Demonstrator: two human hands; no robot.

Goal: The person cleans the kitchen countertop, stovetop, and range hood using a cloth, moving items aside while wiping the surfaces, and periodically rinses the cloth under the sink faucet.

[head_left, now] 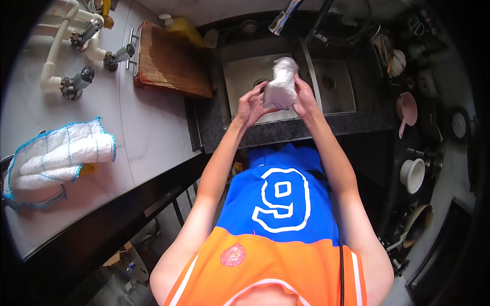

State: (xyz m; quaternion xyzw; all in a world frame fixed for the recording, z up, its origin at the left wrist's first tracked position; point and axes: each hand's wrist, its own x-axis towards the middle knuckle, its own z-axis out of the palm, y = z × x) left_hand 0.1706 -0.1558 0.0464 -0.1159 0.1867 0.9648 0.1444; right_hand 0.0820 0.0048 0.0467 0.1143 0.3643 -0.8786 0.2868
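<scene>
A bunched white cloth is held up over the left basin of the double sink. My left hand is at the cloth's lower left side, with fingers curled and fingertips against it. On the other side my right hand grips the cloth, its fingers partly hidden behind the fabric. The cloth hangs between both hands, above the sink's front edge. Behind it, part of the basin's drain shows.
A chrome faucet reaches over the sink from the back. Left of the basin leans a wooden cutting board. A white towel with blue edging lies farther left, near pipes and valves. A pink ladle-like pan hangs at right.
</scene>
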